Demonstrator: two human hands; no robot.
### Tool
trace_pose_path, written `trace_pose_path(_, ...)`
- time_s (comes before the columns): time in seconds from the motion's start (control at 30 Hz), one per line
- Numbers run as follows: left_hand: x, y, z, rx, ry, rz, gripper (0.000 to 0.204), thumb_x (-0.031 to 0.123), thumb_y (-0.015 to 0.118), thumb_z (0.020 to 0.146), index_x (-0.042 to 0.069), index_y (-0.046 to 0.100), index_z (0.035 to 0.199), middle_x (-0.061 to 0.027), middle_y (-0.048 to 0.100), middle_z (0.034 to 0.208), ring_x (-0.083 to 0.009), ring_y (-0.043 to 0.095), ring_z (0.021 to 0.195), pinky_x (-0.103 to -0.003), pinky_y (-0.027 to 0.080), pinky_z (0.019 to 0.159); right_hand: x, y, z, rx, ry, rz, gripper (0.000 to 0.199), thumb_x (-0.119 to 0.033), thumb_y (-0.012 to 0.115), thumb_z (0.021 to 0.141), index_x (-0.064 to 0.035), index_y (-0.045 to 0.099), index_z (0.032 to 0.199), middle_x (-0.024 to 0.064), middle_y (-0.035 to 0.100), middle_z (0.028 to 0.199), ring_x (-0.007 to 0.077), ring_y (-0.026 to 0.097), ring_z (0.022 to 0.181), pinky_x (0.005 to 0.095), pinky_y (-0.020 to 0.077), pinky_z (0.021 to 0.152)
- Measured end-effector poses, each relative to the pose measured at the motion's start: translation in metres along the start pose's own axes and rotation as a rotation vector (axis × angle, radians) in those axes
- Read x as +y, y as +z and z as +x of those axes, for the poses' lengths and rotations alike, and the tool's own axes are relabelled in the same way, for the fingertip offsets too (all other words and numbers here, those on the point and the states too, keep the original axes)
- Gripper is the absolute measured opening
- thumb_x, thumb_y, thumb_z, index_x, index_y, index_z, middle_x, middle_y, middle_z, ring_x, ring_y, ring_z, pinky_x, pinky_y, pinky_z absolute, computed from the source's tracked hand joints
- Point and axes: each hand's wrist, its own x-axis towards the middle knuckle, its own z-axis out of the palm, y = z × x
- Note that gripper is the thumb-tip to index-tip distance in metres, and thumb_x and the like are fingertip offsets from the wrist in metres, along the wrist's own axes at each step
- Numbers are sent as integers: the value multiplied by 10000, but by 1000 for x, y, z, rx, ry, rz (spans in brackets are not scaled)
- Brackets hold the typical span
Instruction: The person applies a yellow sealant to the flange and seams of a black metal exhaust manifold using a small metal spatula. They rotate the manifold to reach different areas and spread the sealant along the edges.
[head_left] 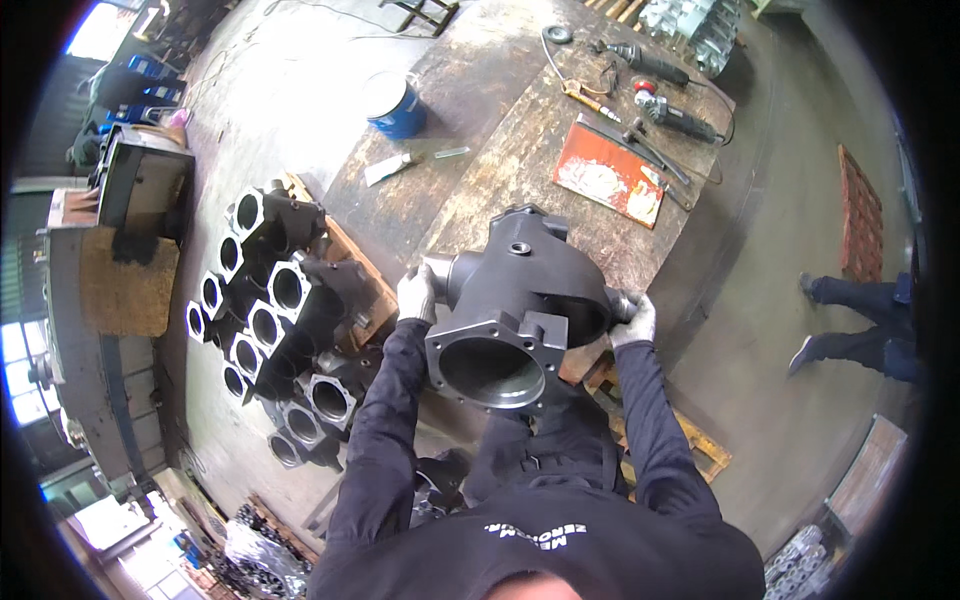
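A large dark grey metal casting (pixel 520 275) is between my two gloved hands at the near edge of the workbench. Its wide round opening, ringed by a flange with bolt holes, faces toward my body. My left hand (pixel 416 295), in a pale glove, grips the short stub on the casting's left side. On the opposite side my right hand (pixel 635 320) closes around a narrower stub. Whether the casting's far end rests on the bench top or is held just above it, I cannot tell.
The worn workbench (pixel 465 190) carries a blue bucket (pixel 397 108), a white tube (pixel 388 168), a red plate (pixel 605 172), a hammer (pixel 655 150) and corded grinders (pixel 680 115). Similar castings (pixel 290 290) crowd a pallet at left. Another person's legs (pixel 860 320) show at right.
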Motion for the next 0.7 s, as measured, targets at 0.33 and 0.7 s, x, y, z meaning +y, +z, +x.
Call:
trace_pose_path(0.33,3,-11,121,-483,524,784,434,373,531,1041,-28,677,1124,-240,731,922,-370,702,779,-462,545,737,-6,32,46,-69,-209,-64,214,-214,587,940,-48,720,959,156,778,961,274,746,813,408,600,821)
trace_pose_path(0.7,38,65,124,-366,496,875,335,277,507,1040,35,697,1173,-257,726,1060,-428,691,967,-481,541,887,-42,7,113,209,-223,-159,224,-272,629,1003,-63,705,974,102,761,926,239,737,799,380,613,767)
